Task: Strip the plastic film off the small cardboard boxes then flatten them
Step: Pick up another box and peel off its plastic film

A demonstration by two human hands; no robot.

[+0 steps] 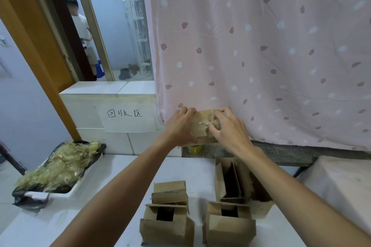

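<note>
Beyond open corrugated cartons, left hand grips a box and right hand pinches its glossy film.

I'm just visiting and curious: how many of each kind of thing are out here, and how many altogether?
Film-wrapped box, held up: 1
Bare boxes, set down: 4
Tray of stripped film: 1
Yellow tape roll: 1
Paper sign: 1
Total: 8
</note>
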